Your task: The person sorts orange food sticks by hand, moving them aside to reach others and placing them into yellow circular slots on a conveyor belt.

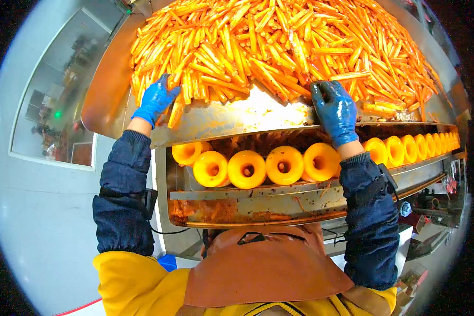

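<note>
A large heap of orange, oily-looking food sticks (279, 37) lies on a sloping metal tray (231, 118). My left hand (158, 101), in a bright blue glove, is at the heap's lower left edge. Its thumb and forefinger are apart, touching the sticks beside it. My right hand (335, 113) wears a darker, wet-looking blue glove at the heap's front edge. The fingers of that hand are curled in towards the sticks, and what lies between them is hidden. Under the tray's front edge runs a row of yellow funnel-shaped cups (247, 169) with round holes.
A stained metal trough (258, 208) runs below the cups, close to my brown apron (263, 268). To the left stands a pale wall with a window (58, 100). Boxes (413, 282) and other items are at the lower right.
</note>
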Motion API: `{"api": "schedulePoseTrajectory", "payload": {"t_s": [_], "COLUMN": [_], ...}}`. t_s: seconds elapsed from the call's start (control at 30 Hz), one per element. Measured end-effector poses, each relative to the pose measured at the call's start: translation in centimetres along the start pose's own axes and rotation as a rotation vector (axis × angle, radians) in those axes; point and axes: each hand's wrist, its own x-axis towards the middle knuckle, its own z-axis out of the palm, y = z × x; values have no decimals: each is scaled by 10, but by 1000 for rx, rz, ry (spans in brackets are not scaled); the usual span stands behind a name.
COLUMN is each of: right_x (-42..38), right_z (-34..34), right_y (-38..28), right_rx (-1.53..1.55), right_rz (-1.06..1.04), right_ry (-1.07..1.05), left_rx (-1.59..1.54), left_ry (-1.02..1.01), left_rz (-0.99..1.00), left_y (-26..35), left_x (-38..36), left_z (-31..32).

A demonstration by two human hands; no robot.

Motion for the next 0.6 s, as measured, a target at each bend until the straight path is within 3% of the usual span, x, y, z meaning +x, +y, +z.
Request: {"api": "schedulePoseTrajectory", "payload": {"t_s": [0.13,0.2,0.23,0.4,0.47,0.53,0.6], "right_x": [1,1,1,0,0,0,0], "right_z": [-1,-2,-2,1,0,0,-1], "right_y": [-1,-2,-3,1,-2,-1,-2], "right_rx": [-18,-44,-31,-76,-55,-21,-63], "right_rz": [-12,-18,-19,-2,19,17,8], "right_ry": [-8,0,7,-8,-9,-7,-11], "left_rx": [-199,-1076,-1218,-1533,-1748,-1804,-1912], "left_ry": [148,286,305,125,184,236,101], "left_rz": [-146,-180,-207,-286,-244,-355,-396], "left_y": [-26,-15,-12,4,18,38,46], "left_x": [-11,-39,-49,-119,-145,-170,-182], "left_z": [5,-19,-26,-53,-43,-27,6]}}
